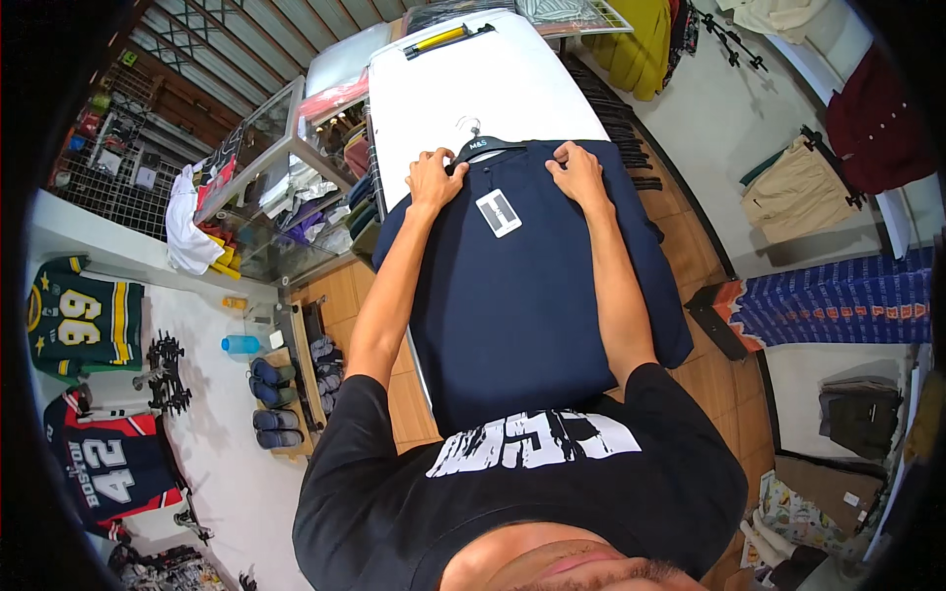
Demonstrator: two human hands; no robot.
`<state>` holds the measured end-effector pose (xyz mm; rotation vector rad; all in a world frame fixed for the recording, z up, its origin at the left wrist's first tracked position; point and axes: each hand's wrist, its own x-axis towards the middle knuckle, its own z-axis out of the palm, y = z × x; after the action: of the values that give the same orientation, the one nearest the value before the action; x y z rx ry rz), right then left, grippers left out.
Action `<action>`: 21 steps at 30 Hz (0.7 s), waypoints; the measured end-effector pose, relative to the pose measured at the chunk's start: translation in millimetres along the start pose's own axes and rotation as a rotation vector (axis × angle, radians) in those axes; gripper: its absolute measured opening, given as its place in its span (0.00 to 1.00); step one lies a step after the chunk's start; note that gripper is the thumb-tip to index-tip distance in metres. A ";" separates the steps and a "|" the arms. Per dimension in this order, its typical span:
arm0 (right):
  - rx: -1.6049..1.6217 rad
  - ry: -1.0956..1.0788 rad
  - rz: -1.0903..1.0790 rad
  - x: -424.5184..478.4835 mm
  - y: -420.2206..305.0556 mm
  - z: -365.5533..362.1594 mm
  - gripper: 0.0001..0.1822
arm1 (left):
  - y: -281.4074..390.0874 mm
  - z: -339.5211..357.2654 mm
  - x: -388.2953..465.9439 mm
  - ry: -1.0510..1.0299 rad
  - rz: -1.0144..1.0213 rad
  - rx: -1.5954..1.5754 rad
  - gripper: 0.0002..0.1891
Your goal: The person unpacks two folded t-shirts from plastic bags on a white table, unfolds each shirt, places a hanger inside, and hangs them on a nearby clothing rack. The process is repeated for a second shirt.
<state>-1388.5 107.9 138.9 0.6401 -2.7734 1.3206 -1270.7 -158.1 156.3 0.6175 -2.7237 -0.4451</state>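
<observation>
A navy garment (510,318) lies spread over a white-topped table (480,89), its lower end hanging towards my body. At its neck is a black M&S clothes hanger (480,145) with a metal hook (467,125) lying on the white top. My left hand (436,179) grips the garment's left shoulder by the hanger; its fingertips are partly hidden. On the other side of the neck, my right hand (578,174) pinches the fabric between thumb and fingers. A printed hang tag (499,213) lies on the chest below the neckline.
A yellow-and-black rod-shaped tool (440,43) rests at the table's far end. To the left stands a glass display case (284,155) with folded clothes. Black hangers (613,111) line the table's right side. A shoe rack (284,402) stands left, and shorts (798,192) hang right.
</observation>
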 end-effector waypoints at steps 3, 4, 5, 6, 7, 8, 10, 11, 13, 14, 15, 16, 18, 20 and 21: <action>-0.070 0.043 -0.070 -9.7 -1.4 -0.2 0.17 | -25.5 -7.5 3.5 -0.052 0.116 -0.102 0.24; -0.090 0.071 -0.088 -16.2 -1.8 0.7 0.18 | -35.0 -12.1 3.3 -0.089 0.140 -0.133 0.25; -0.110 0.100 -0.105 -24.3 -2.6 2.3 0.18 | -44.0 -16.2 2.2 -0.126 0.166 -0.163 0.26; -0.138 0.135 -0.120 -32.1 -2.6 1.0 0.19 | -47.0 -22.6 -3.0 -0.137 0.207 -0.132 0.25; -0.161 0.164 -0.136 -42.4 -5.2 1.9 0.20 | -51.5 -27.8 -10.6 -0.107 0.253 -0.141 0.25; -0.111 0.111 -0.098 -55.0 -6.7 0.9 0.25 | -54.8 -32.5 -17.6 -0.079 0.301 -0.153 0.24; -0.202 0.147 -0.092 -92.9 -21.4 9.6 0.29 | -64.9 -38.0 -27.8 -0.017 0.378 -0.175 0.20; -0.248 0.164 -0.085 -114.8 -29.1 15.4 0.30 | -68.6 -36.1 -27.9 -0.003 0.378 -0.190 0.20; -0.276 0.069 -0.002 -157.8 -56.8 18.2 0.35 | -75.2 -32.8 -30.1 0.022 0.376 -0.217 0.19; -0.304 0.052 0.021 -178.4 -65.9 20.8 0.36 | -77.1 -28.0 -32.3 0.032 0.380 -0.215 0.18; -0.312 0.036 0.053 -197.9 -78.5 19.7 0.36 | -78.7 -25.0 -31.4 0.034 0.392 -0.198 0.18; -0.322 0.035 0.088 -215.5 -91.0 19.3 0.36 | -80.4 -21.9 -30.0 0.039 0.404 -0.180 0.19; -0.321 0.051 0.152 -250.3 -109.0 20.7 0.36 | -80.8 -12.9 -26.8 0.030 0.412 -0.152 0.21; -0.287 0.068 0.200 -283.7 -125.6 25.0 0.35 | -83.9 -11.4 -23.6 -0.013 0.394 -0.152 0.26; -0.290 0.067 0.220 -299.2 -135.6 27.0 0.34 | -87.3 -9.1 -22.0 -0.024 0.384 -0.174 0.26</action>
<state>-1060.6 118.9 169.8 0.2779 -2.9623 0.9129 -1217.0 -225.0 127.7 0.0399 -2.6973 -0.5816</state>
